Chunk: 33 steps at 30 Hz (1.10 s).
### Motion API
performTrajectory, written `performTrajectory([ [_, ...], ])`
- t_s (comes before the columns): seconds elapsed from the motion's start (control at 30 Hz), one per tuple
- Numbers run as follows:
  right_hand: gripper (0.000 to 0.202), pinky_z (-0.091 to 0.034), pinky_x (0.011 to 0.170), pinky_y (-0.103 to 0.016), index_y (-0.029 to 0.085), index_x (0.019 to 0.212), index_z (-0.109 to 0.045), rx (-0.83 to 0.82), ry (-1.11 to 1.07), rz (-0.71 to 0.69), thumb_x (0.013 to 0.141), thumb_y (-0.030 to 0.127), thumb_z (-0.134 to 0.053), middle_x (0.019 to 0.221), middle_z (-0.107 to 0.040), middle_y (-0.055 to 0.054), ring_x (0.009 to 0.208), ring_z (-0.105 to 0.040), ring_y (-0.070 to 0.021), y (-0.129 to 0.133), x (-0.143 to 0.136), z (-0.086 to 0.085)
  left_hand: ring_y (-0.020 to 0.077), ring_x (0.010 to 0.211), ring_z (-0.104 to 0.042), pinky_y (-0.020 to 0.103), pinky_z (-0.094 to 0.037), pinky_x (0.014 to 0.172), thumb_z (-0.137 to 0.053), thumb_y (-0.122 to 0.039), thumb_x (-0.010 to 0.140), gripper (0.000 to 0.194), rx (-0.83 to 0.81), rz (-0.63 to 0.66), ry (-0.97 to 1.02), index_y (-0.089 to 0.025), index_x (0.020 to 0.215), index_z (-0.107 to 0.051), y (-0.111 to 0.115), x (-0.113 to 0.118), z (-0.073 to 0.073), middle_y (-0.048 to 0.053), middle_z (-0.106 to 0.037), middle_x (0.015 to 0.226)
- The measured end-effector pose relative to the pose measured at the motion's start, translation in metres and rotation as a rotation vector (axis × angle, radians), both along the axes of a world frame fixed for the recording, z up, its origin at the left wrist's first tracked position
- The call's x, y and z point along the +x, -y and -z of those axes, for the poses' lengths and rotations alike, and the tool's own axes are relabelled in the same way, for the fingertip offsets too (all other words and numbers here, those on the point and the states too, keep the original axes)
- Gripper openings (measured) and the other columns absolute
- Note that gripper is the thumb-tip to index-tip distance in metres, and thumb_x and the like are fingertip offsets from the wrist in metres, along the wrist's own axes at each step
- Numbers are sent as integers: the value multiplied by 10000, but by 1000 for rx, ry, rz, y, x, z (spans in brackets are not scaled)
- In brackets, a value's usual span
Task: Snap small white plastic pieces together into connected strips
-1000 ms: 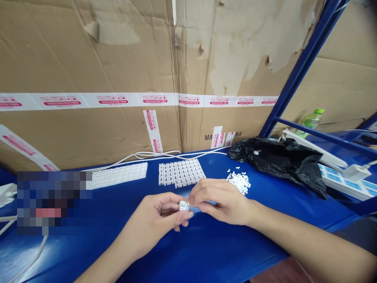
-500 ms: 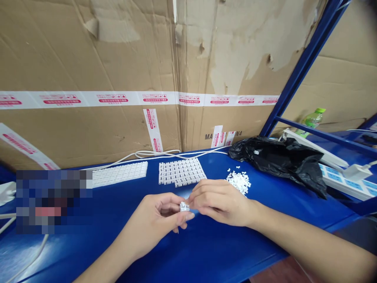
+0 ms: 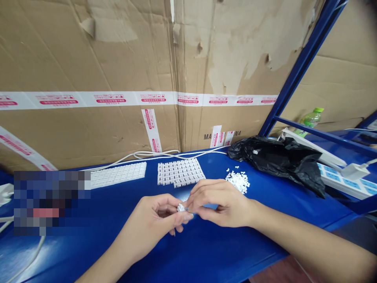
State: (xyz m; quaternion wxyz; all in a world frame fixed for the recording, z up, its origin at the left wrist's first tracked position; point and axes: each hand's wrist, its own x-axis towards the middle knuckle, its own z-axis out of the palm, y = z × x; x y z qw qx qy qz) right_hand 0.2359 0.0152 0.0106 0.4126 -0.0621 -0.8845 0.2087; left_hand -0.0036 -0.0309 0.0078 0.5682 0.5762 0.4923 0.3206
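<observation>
My left hand (image 3: 159,216) is closed on a small white plastic part (image 3: 180,207), pinched between thumb and fingers. My right hand (image 3: 220,202) meets it from the right, with thumb and index fingertips pressed together at the part's right side. Whatever lies between those right fingertips is too small to make out. Just behind the hands, rows of white plastic pieces (image 3: 179,172) lie side by side on the blue table (image 3: 123,271). Beyond my right hand is a loose pile of tiny white pieces (image 3: 238,181).
A second white block of pieces (image 3: 119,175) lies at the back left, beside a blurred-out patch. White cables (image 3: 138,154) run along the cardboard (image 3: 118,129). At the right are a black plastic bag (image 3: 273,157), a power strip (image 3: 350,182), a green-capped bottle (image 3: 310,120) and a blue frame (image 3: 297,74).
The white part has tilted slightly in my left fingers. My right thumb has parted a little from the curled fingers behind it. The whole view has shifted slightly.
</observation>
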Motion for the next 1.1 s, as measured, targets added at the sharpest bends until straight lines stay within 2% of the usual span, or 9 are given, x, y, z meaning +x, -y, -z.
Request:
performTrajectory([
  [0.2,113,-661,905,-363,191,1112,-737,-42,-30,9,1032,126,-692,1011,-845,-82,956,-794,-191,3,-3,-4,179,634,-683,274,-557,606,-922,-421,783,261,21,41,30,-190,867,-834,-1,0,-1,26,-776,701],
  [0.37,160,-642,925,-391,181,1197,-734,-51,-53,2,1043,206,-704,1086,-828,-119,1013,-782,-217,2,-2,-6,191,709,-672,293,-547,665,-775,-537,949,355,120,133,66,-194,992,-855,-3,-3,-2,57,-791,817],
  [0.5,225,-639,941,-370,169,1220,-761,-94,-68,22,1021,272,-781,1145,-802,-140,1056,-769,-218,3,-2,-3,178,725,-633,284,-511,700,-660,-566,1042,414,177,194,-3,-200,951,-833,-2,-6,-3,38,-760,800],
  [0.63,280,-643,933,-355,158,1245,-778,-116,-86,26,984,248,-822,1159,-776,-144,1043,-760,-214,5,-3,2,177,756,-636,286,-516,738,-556,-567,1105,468,204,284,-6,-200,975,-814,1,-6,-4,33,-743,839],
  [0.73,316,-649,918,-359,149,1314,-758,-92,-99,31,1005,211,-757,1183,-758,-155,1039,-753,-215,7,-4,3,182,773,-652,293,-535,749,-489,-571,1135,497,201,316,19,-204,1072,-818,3,-5,-4,39,-749,871],
  [0.87,313,-654,908,-359,148,1331,-744,-87,-73,44,1026,183,-679,1198,-766,-161,1039,-758,-216,8,-3,1,186,744,-673,292,-534,701,-482,-580,1138,533,194,315,7,-188,1044,-831,3,-7,0,58,-769,848],
  [0.97,303,-650,982,-386,167,1343,-726,-143,-45,75,1048,185,-657,1226,-792,-149,1120,-767,-228,7,-2,0,205,764,-719,291,-523,639,-473,-612,1131,578,165,293,30,-178,1057,-847,-1,-13,2,99,-812,928],
  [1.1,284,-645,1034,-376,193,1337,-721,-181,-10,114,1062,161,-659,1305,-798,-128,1216,-764,-216,3,-1,1,209,767,-724,296,-528,638,-533,-648,1097,556,166,141,29,-186,1133,-841,-11,-27,0,103,-829,948],
])
